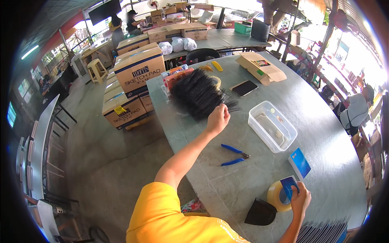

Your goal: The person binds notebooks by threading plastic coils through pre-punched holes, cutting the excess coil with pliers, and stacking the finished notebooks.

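Note:
My left hand (219, 120) is at the right edge of a heap of black spiral binding coils (194, 95). Its fingers are pinched on the end of a coil. In my right hand (300, 199) is a small blue notebook (288, 187), gripped by its edge above a roll of tape (276, 197). Another blue spiral notebook (300, 163) lies just beyond it. Blue-handled cutting pliers (234, 156) rest between my arms, jaws toward the right. A clear plastic container (263, 135) with small pieces inside stands farther back.
A black wedge-shaped object (260, 212) sits beside the tape. More black coils (324, 231) lie at the lower right. Farther off are a phone (244, 88) and an opened cardboard box (261, 68). Stacked cartons (139, 71) stand left of the table (324, 133). Other people are in the background.

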{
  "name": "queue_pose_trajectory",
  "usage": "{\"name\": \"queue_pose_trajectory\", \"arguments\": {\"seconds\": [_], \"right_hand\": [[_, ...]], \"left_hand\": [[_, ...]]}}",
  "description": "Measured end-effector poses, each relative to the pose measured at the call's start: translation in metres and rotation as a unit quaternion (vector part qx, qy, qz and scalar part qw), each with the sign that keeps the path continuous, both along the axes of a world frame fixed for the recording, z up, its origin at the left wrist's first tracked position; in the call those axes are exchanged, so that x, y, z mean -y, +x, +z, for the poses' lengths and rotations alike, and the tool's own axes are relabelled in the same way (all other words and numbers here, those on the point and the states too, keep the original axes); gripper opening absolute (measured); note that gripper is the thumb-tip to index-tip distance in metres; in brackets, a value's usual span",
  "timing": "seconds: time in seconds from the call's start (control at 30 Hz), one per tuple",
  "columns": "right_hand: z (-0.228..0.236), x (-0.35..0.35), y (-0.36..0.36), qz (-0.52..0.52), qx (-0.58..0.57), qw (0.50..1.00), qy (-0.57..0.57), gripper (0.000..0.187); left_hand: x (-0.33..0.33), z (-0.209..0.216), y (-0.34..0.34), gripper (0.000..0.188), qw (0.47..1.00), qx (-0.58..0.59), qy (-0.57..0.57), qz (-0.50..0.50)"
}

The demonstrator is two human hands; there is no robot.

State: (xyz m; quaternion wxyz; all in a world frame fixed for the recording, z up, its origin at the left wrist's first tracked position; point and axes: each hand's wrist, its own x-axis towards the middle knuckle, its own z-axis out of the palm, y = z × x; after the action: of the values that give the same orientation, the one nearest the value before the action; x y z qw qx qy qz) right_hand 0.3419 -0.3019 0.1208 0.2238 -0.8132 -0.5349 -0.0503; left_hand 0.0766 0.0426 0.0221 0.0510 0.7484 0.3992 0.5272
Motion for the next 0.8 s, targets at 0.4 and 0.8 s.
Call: {"name": "queue_pose_trajectory", "arguments": {"seconds": [0.4, 0.8], "right_hand": [[0.009, -0.001, -0.005, 0.027, -0.04, 0.999, 0.003, 0.015], [0.009, 0.005, -0.003, 0.027, -0.033, 0.999, -0.021, 0.018]], "left_hand": [[0.01, 0.016, -0.015, 0.011, 0.867, 0.248, -0.419, -0.11], [0.009, 0.006, -0.016, 0.015, 0.818, 0.266, -0.485, -0.155]]}}
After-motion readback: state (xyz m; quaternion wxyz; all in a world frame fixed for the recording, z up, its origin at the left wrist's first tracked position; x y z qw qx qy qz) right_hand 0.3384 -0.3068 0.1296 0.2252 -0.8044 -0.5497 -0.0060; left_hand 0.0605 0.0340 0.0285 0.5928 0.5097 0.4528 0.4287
